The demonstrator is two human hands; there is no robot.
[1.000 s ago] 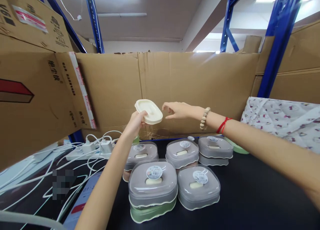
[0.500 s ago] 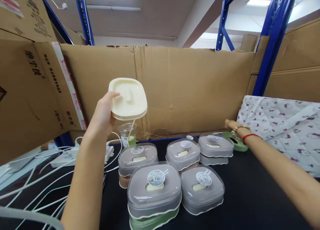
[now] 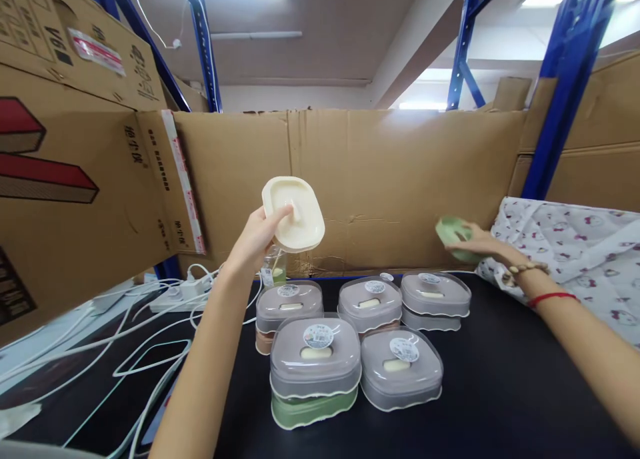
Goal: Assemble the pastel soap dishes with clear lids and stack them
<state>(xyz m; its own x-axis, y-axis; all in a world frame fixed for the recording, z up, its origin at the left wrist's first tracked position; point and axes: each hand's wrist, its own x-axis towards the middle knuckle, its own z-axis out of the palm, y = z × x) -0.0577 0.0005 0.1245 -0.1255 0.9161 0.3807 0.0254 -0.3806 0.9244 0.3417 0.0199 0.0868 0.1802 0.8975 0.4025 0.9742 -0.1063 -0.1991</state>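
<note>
My left hand (image 3: 257, 236) holds up a cream plastic lid (image 3: 306, 222) with rounded corners, the thumb on the raised grip in its middle. Farther right, my right hand (image 3: 477, 239) grips a green plastic tray (image 3: 453, 231) with cut-out openings, lifted above the table and slightly blurred. Between my arms stand several lidded plastic boxes with clear covers, round labels and cream handles. The front box (image 3: 316, 352) has a green base, the box beside it (image 3: 401, 372) is grey, and the left rear box (image 3: 289, 306) has a brown base.
A clear cup (image 3: 274, 272) stands behind the left boxes. White cables and a power strip (image 3: 183, 296) lie at the left, near a dark phone-like slab (image 3: 133, 386). A cardboard wall (image 3: 400, 179) closes the back. A patterned white bag (image 3: 590, 246) is at the right.
My right hand has lifted the green tray off the table at the right rear. My left hand still holds the cream lid, now tilted differently. The view has shifted left.
</note>
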